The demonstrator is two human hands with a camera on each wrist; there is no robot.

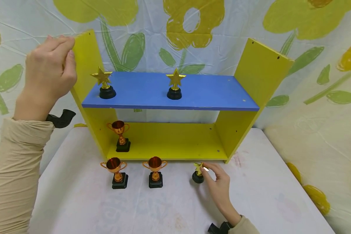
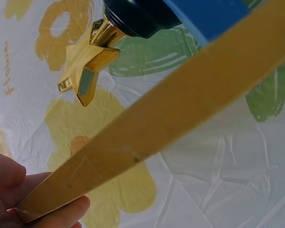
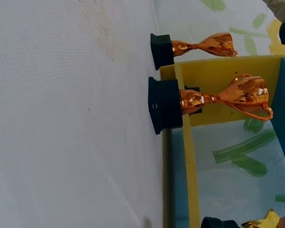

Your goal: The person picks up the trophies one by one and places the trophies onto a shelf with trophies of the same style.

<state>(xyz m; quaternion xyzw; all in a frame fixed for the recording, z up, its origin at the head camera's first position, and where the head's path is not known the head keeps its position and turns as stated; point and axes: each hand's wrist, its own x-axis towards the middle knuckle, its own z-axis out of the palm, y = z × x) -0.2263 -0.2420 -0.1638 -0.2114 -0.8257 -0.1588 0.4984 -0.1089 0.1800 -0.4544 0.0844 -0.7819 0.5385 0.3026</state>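
Note:
My left hand (image 1: 49, 68) grips the upper end of the yellow left side panel (image 1: 89, 52) of a small shelf; the left wrist view shows fingers (image 2: 69, 213) on both sides of that panel (image 2: 147, 126). Low at the right, my right hand (image 1: 220, 187) pinches a gold star trophy (image 1: 197, 177) by its star, in front of the shelf. Whether its black base touches the table is unclear. Two more star trophies stand on the blue board, one at the left (image 1: 107, 92) and one near the middle (image 1: 174, 93).
One bronze cup trophy (image 1: 123, 145) stands on the yellow lower shelf (image 1: 169, 139), at its left. Two others, a left one (image 1: 119, 180) and a middle one (image 1: 155, 180), stand on the white table (image 1: 128, 214). A flower-patterned cloth (image 1: 152, 29) hangs behind.

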